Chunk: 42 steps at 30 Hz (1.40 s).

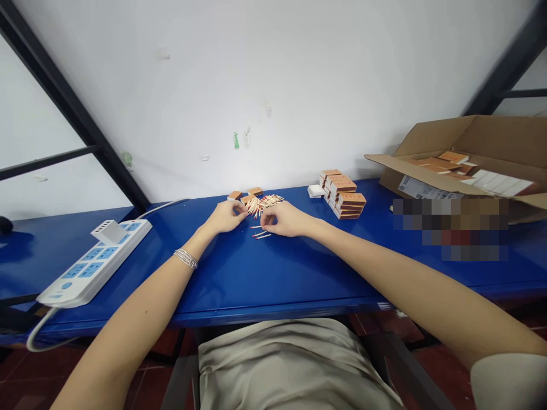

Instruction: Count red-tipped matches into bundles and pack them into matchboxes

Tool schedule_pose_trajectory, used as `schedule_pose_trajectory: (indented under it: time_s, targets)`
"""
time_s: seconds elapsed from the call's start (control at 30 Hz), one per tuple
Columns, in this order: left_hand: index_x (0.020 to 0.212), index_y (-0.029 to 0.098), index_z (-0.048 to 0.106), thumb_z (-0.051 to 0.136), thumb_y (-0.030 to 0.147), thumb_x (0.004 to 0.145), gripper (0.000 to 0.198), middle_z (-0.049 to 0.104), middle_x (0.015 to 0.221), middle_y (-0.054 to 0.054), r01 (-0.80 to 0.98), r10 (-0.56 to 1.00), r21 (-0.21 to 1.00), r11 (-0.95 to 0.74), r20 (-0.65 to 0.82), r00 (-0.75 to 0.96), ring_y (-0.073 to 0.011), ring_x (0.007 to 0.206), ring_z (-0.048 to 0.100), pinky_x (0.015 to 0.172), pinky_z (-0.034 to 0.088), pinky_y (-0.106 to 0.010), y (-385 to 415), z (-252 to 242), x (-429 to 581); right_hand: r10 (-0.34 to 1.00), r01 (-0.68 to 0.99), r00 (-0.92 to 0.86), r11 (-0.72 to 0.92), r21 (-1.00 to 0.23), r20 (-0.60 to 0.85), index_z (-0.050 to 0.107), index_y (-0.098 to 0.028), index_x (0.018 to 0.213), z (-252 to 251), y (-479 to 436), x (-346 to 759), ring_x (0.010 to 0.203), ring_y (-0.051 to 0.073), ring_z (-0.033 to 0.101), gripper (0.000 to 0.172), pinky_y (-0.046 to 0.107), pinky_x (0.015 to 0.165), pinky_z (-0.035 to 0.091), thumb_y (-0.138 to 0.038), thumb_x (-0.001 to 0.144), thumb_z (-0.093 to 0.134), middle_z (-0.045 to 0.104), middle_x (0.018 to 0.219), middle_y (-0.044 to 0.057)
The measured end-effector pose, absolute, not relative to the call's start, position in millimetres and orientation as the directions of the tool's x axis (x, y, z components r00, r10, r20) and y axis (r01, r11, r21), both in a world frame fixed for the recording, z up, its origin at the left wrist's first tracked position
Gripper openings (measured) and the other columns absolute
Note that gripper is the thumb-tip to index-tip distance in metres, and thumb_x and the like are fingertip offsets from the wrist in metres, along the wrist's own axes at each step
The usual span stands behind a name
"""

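Red-tipped pale matches (264, 204) heaped, few loose matches (259, 232) at right hand (285, 219)

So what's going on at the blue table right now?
A person sits at the blue table with both hands at a pile of matches. The left hand touches the pile's near edge; the right hand rests on a few loose matches lying in front of it. Small matchboxes sit behind the pile, a stack of boxes stands to the right, and an open carton further right.
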<state>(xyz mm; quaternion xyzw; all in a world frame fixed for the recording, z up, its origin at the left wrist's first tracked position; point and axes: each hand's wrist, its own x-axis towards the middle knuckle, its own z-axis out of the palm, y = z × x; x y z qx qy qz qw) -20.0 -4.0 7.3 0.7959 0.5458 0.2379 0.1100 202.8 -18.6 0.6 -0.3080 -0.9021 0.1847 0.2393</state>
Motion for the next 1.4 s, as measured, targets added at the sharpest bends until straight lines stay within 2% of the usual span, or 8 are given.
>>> schedule_pose_trajectory:
  time_s: [0.23, 0.4, 0.63, 0.87, 1.07, 1.17, 1.27, 1.4]
  targets:
    - [0.088, 0.016, 0.070, 0.065, 0.022, 0.079, 0.011, 0.073, 0.087, -0.005, 0.819, 0.913, 0.413, -0.398, 0.270, 0.307, -0.0144, 0.068, 0.061, 0.074, 0.049, -0.029, -1, -1, -18, 0.669, 0.524, -0.660, 0.736, -0.429, 0.342, 0.075, -0.017, 0.084, -1, -10, 209, 0.076, 0.015, 0.067, 0.016, 0.023, 0.074, 0.047, -0.012, 0.076, 0.062, 0.075, 0.082, 0.002]
    - [0.087, 0.016, 0.070, 0.065, 0.024, 0.079, 0.013, 0.072, 0.085, -0.004, 0.814, 0.891, 0.379, -0.440, 0.301, 0.341, -0.0137, 0.067, 0.060, 0.071, 0.047, -0.028, 4, -7, -18, 0.817, 0.781, -0.472, 0.562, -0.272, 0.332, 0.075, -0.018, 0.087, -4, 2, 210, 0.085, 0.020, 0.067, 0.014, 0.029, 0.078, 0.044, -0.021, 0.080, 0.062, 0.076, 0.092, 0.006]
    - [0.090, 0.017, 0.071, 0.063, 0.026, 0.080, 0.015, 0.070, 0.079, -0.003, 0.795, 0.894, 0.411, -0.445, 0.255, 0.369, -0.0125, 0.061, 0.055, 0.063, 0.044, -0.027, 2, -7, -16, 0.904, 0.877, -0.353, 0.409, -0.250, 0.242, 0.075, -0.019, 0.088, -4, 6, 194, 0.094, 0.024, 0.067, 0.018, 0.035, 0.087, 0.043, -0.024, 0.085, 0.058, 0.075, 0.100, 0.010]
    - [0.087, 0.016, 0.071, 0.062, 0.023, 0.078, 0.015, 0.071, 0.078, -0.002, 0.787, 0.892, 0.421, -0.452, 0.242, 0.383, -0.0119, 0.060, 0.055, 0.063, 0.045, -0.026, 2, -5, -16, 0.895, 0.863, -0.363, 0.428, -0.268, 0.260, 0.074, -0.018, 0.082, -1, 7, 198, 0.088, 0.024, 0.067, 0.016, 0.034, 0.082, 0.043, -0.020, 0.082, 0.058, 0.076, 0.092, 0.009]
    - [0.087, 0.015, 0.071, 0.059, 0.016, 0.075, 0.017, 0.071, 0.079, -0.003, 0.786, 0.895, 0.429, -0.445, 0.242, 0.375, -0.0113, 0.058, 0.054, 0.063, 0.045, -0.026, 2, -5, -18, 0.742, 0.650, -0.618, 0.668, -0.363, 0.259, 0.075, -0.018, 0.082, 0, -2, 205, 0.077, 0.015, 0.065, 0.015, 0.024, 0.072, 0.043, -0.016, 0.079, 0.061, 0.075, 0.084, 0.002]
    - [0.088, 0.015, 0.071, 0.059, 0.017, 0.074, 0.019, 0.070, 0.077, -0.002, 0.784, 0.898, 0.438, -0.440, 0.223, 0.380, -0.0113, 0.057, 0.053, 0.062, 0.044, -0.026, 1, -4, -17, 0.693, 0.573, -0.678, 0.706, -0.416, 0.244, 0.075, -0.017, 0.082, 0, -5, 204, 0.075, 0.014, 0.064, 0.015, 0.022, 0.070, 0.044, -0.014, 0.078, 0.061, 0.075, 0.084, 0.002]
    - [0.090, 0.016, 0.072, 0.057, 0.018, 0.072, 0.024, 0.070, 0.080, -0.002, 0.769, 0.883, 0.435, -0.468, 0.204, 0.422, -0.0111, 0.057, 0.051, 0.060, 0.043, -0.025, -3, -2, -14, 0.732, 0.614, -0.634, 0.672, -0.414, 0.248, 0.075, -0.018, 0.082, -1, -3, 203, 0.075, 0.014, 0.065, 0.015, 0.023, 0.071, 0.043, -0.014, 0.078, 0.061, 0.075, 0.083, 0.002]
    - [0.086, 0.016, 0.073, 0.054, 0.015, 0.068, 0.027, 0.070, 0.079, -0.002, 0.761, 0.869, 0.424, -0.491, 0.171, 0.465, -0.0120, 0.059, 0.052, 0.057, 0.043, -0.024, -9, 1, -7, 0.818, 0.757, -0.496, 0.571, -0.317, 0.292, 0.074, -0.020, 0.084, -4, 4, 201, 0.083, 0.018, 0.066, 0.013, 0.028, 0.077, 0.042, -0.019, 0.080, 0.062, 0.075, 0.086, 0.002]
